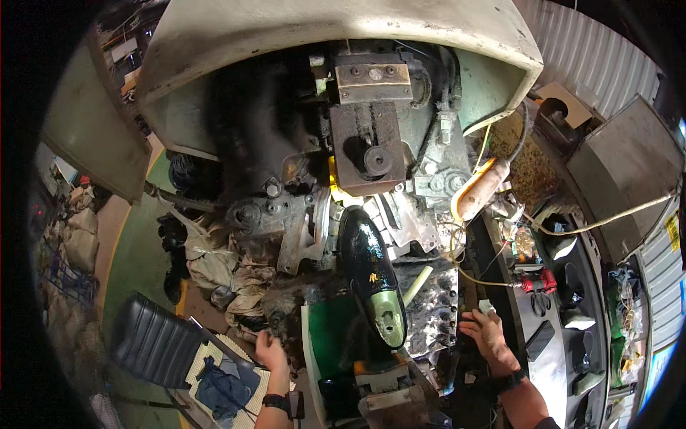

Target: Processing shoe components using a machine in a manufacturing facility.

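Observation:
A glossy black shoe upper (pixel 366 247) is stretched over a green shoe last (pixel 386 322), its toe pointing at the dark lasting machine (pixel 364 143). The heel end stands at the near side, above a worn metal support (pixel 393 400). My left hand (pixel 270 350) is left of the shoe, apart from it, with curled fingers; whatever they may hold is hidden. To the shoe's right, my right hand (pixel 484 332) has its fingers spread beside the machine's edge. A small whitish piece (pixel 487 306) shows just beyond its fingertips. Neither hand touches the shoe.
A lit lamp (pixel 482 193) hangs right of the machine, with a yellow cord. Black shoe uppers (pixel 570 286) line a rack at the right, near a red-handled tool (pixel 539 281). A black padded chair (pixel 153 339) stands left. Grimy cloth (pixel 211 254) hangs at the machine's left.

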Tool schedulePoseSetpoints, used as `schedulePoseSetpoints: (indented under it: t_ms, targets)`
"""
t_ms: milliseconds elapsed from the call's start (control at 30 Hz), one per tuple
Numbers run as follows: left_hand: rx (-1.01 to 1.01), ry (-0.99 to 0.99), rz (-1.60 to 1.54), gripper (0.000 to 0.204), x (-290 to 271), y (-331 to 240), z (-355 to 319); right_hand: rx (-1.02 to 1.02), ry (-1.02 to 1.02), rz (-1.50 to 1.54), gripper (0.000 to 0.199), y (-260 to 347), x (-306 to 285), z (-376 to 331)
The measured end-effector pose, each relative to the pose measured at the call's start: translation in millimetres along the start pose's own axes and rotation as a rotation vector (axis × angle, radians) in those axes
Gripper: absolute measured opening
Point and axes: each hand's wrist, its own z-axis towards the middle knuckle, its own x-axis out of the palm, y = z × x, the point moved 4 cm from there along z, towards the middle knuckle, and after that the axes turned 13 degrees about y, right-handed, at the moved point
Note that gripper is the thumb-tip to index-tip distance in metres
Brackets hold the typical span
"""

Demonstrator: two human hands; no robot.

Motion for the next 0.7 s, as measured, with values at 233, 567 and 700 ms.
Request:
schedulePoseSetpoints:
  t_ms: [233,567,700]
  targets:
    - [-0.268,0.355,0.195,0.051,17.5,-17.1,-26.7,-0.075,-0.073,0.027,0.028,-0.3,-34.9,-1.5]
    - [1.501,0.937,1.453,0.039,61.2,86.8,-134.7,-0.322,-0.023,0.060,0.037,16.6,21.6,-6.6]
    - [0.652,1.425,0.806,0.035,66.0,26.3,-133.8,-0.447,0.074,-0.086,0.038,46.2,61.9,-71.3]
